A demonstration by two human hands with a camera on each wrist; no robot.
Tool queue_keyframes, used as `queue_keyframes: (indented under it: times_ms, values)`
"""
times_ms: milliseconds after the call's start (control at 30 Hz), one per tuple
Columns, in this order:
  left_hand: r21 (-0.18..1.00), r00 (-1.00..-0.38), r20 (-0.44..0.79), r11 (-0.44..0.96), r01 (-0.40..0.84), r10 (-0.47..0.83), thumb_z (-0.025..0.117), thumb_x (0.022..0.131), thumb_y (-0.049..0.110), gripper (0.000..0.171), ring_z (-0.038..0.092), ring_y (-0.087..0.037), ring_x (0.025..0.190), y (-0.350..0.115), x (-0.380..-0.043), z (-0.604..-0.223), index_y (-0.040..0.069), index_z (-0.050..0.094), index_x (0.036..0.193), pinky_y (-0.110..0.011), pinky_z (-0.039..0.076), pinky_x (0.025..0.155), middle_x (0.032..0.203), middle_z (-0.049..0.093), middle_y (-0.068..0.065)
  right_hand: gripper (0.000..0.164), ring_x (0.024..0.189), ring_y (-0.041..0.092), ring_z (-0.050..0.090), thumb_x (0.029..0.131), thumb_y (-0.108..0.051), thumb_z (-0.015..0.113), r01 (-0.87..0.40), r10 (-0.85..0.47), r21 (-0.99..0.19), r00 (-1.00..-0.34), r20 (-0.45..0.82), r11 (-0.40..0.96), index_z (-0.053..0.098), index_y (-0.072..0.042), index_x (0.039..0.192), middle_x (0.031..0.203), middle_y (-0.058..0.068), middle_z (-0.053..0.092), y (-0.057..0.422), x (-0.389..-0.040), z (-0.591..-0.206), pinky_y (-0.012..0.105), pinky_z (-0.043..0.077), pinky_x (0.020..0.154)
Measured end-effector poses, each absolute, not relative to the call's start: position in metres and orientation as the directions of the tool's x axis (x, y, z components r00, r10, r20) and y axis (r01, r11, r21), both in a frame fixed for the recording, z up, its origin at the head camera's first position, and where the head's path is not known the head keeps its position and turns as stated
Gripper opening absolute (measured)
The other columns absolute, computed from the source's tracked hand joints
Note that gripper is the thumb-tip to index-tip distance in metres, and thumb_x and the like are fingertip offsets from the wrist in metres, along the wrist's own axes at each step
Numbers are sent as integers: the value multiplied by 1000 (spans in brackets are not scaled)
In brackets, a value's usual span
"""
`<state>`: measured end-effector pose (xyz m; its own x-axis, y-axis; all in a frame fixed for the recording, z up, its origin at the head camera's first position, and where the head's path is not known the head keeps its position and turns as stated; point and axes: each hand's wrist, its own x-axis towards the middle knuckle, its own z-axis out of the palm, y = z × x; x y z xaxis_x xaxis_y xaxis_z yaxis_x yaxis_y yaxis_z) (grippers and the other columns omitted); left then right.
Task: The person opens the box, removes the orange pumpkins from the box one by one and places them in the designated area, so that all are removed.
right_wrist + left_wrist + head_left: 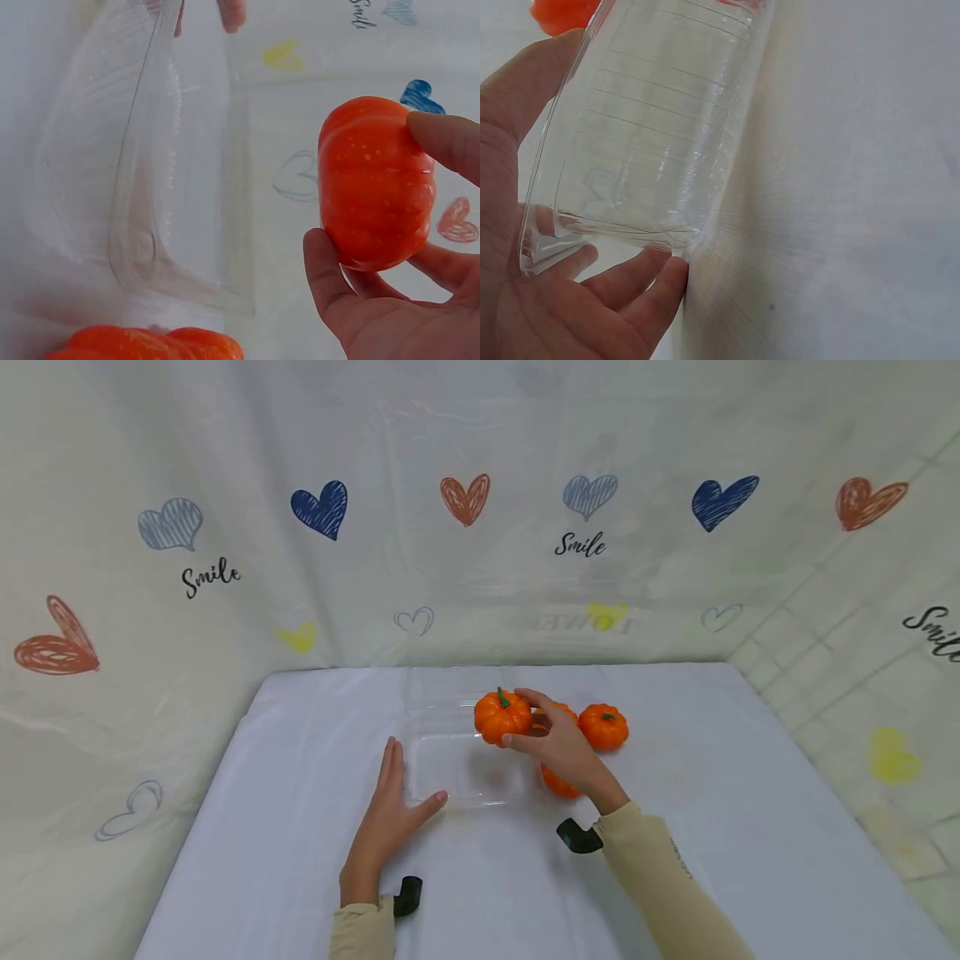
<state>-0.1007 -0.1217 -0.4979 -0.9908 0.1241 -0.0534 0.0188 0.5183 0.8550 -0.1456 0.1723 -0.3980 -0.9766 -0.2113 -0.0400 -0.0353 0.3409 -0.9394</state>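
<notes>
My right hand (pixel 566 747) pinches a small orange toy pumpkin (pixel 498 720) with a green stem between thumb and fingers. It holds the pumpkin above a clear plastic box (pixel 450 768). The right wrist view shows the pumpkin (pixel 375 184) raised clear of the box's rim. At the box's left end is my left hand (pixel 390 822), fingers and thumb spread and fairly straight. In the left wrist view, that hand (pixel 562 300) lies around the box's corner, with the thumb along one side and the fingertips low at the end wall.
Three more pumpkins are on the white-covered table (pixel 720 827) right of the box: one at the right (pixel 603 727), one nearer pumpkin (pixel 560 781), and one partly hidden behind my right hand. A clear lid (pixel 450 685) extends behind the box, near the patterned back curtain (pixel 480 577).
</notes>
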Motion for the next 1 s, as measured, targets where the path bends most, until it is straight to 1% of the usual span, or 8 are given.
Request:
queue_keyframes:
  times_ms: [133, 267, 467, 533, 667, 800, 900, 1000]
  values:
    - [853, -991, -53, 521, 19, 123, 78, 94, 57, 122, 14, -30, 163, -122, -101, -499, 19, -6, 173, -56, 17, 128, 179, -11, 6, 78, 135, 34, 55, 96, -30, 83, -29, -202, -945, -979, -40, 325, 44, -20, 163, 158, 7, 47, 186, -145, -394, 48, 56, 104]
    - [854, -991, -38, 519, 34, 128, 78, 94, 57, 122, 11, -28, 164, -123, -100, -499, 18, -6, 173, -56, 17, 129, 179, -11, 5, 77, 137, 35, 54, 98, -30, 80, -20, -178, -946, -983, -40, 324, 42, -19, 164, 161, 9, 43, 201, -142, -390, 50, 54, 107]
    - [865, -992, -10, 499, 56, 129, 78, 94, 56, 120, 14, -30, 163, -123, -98, -500, 16, -4, 173, -58, 18, 128, 179, -10, 2, 74, 140, 37, 52, 100, -32, 77, -14, -130, -941, -991, -32, 339, 42, -19, 164, 162, 12, 42, 221, -135, -380, 52, 51, 110]
    - [866, -992, -5, 497, 59, 128, 78, 94, 56, 120, 14, -30, 163, -123, -98, -500, 16, -4, 173, -59, 17, 128, 180, -9, 1, 75, 141, 37, 51, 100, -32, 77, -16, -119, -939, -993, -27, 343, 41, -18, 165, 162, 12, 42, 229, -132, -379, 48, 53, 108]
    - [866, -992, 3, 495, 66, 126, 78, 94, 58, 121, 15, -31, 163, -122, -98, -500, 16, -3, 173, -59, 18, 128, 180, -8, -1, 78, 144, 37, 48, 101, -31, 76, -6, -105, -946, -994, -29, 324, 37, -18, 167, 164, 10, 40, 246, -125, -379, 33, 57, 100]
    - [864, -992, 1, 499, 65, 128, 77, 93, 61, 122, 16, -30, 163, -122, -98, -500, 15, -3, 173, -58, 18, 128, 180, -8, 1, 81, 144, 37, 48, 102, -32, 76, -1, -77, -940, -997, -27, 342, 34, -17, 168, 166, 12, 37, 263, -117, -380, 20, 55, 95]
    - [864, -991, -3, 500, 64, 132, 77, 93, 61, 122, 16, -30, 163, -121, -99, -500, 15, -3, 173, -57, 18, 129, 180, -9, 2, 81, 144, 40, 48, 103, -32, 75, 3, -52, -926, -998, -24, 378, 32, -15, 169, 166, 16, 36, 274, -112, -382, 15, 52, 95]
    - [862, -992, -4, 503, 62, 129, 78, 94, 58, 122, 13, -29, 163, -121, -99, -500, 15, -4, 173, -58, 18, 129, 180, -9, 2, 82, 143, 43, 48, 103, -31, 74, 9, -31, -920, -999, -23, 392, 30, -14, 170, 165, 19, 36, 284, -109, -383, 14, 51, 95]
